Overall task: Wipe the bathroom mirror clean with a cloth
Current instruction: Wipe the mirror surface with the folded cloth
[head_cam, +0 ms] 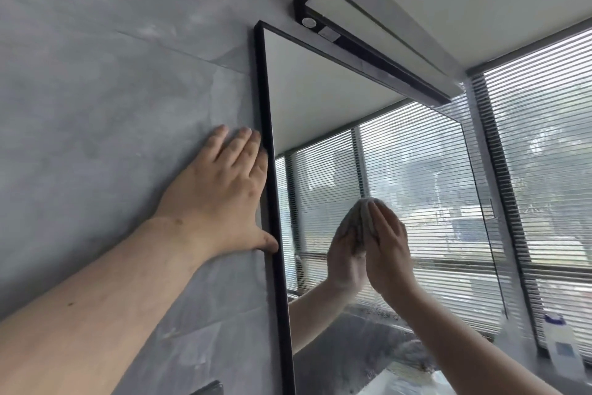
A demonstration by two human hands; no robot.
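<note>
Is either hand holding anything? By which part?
Right hand presses the bunched cloth against the mirror under straight fingers; no grip round it. Left hand holds nothing, resting flat on the wall beside the frame.

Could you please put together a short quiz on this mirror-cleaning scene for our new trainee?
1. True or false: the left hand lies flat on the grey wall, beside the black frame of the mirror.
2. Which hand presses the cloth against the mirror? A. the left hand B. the right hand C. both
3. What is mounted just above the mirror?
Key: 1 true; 2 B; 3 a black light fixture.
</note>
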